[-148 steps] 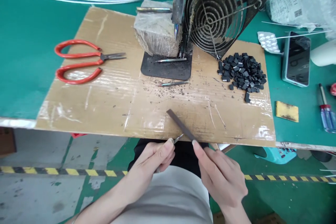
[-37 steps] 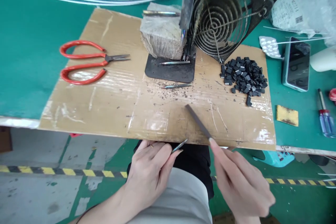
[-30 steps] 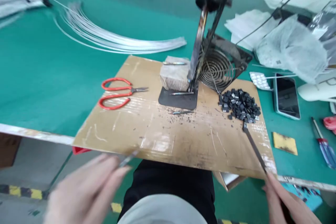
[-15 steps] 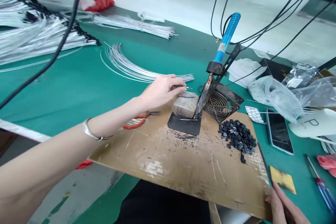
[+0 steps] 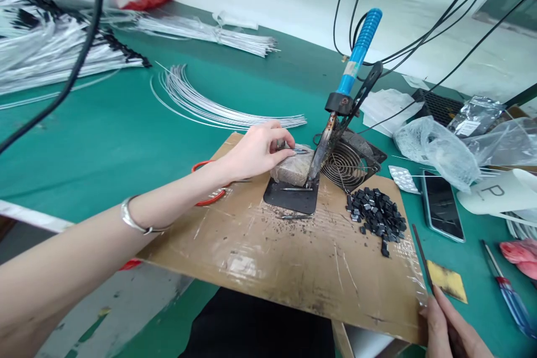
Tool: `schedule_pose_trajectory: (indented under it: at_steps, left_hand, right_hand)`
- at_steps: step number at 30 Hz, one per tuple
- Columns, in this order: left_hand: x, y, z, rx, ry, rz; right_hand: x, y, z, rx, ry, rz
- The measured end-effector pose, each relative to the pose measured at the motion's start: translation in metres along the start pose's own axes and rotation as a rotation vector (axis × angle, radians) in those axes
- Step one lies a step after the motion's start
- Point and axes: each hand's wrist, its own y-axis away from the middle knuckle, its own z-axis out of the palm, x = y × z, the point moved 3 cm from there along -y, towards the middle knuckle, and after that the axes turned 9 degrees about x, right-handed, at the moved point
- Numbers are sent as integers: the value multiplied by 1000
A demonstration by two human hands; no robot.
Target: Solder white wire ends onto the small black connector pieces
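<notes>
The right hand, nearest, grips a file just beside the sponge. Beyond, the left hand seems to pinch a tip at the top of the block. Best keep the tip level, fingers clear of the possibly hot iron.

Green desk: cardboard sheet, curved white wire bundle, phone, yellow sponge, screwdriver lying on top.
</notes>
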Motion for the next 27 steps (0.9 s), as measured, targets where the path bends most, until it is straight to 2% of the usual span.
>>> schedule_pose_trajectory:
  at_steps: [2,12,16,19,21,22,25,27]
  left_hand:
    - [0,-1,0,-16,24,-5]
    - [-4,7,1,-30,97,-86]
    - [-3,11,-6,-23,115,-106]
    - [4,25,-18,67,79,-131]
    - [14,43,-24,138,34,-151]
    - [21,54,-23,103,33,-157]
    - [40,87,-5,-157,24,-80]
    - [49,100,9,-220,-83,27]
  right_hand:
    - [-2,-3,-2,66,42,19]
    - [-15,-12,-1,92,78,41]
    - [-21,-12,0,129,56,60]
    - [-22,-13,1,126,71,26]
    - [-20,-14,0,121,81,-6]
    - [-19,-14,0,114,77,-18]
    - [-15,-13,-1,105,46,-38]
    - [-12,-12,-2,107,39,-48]
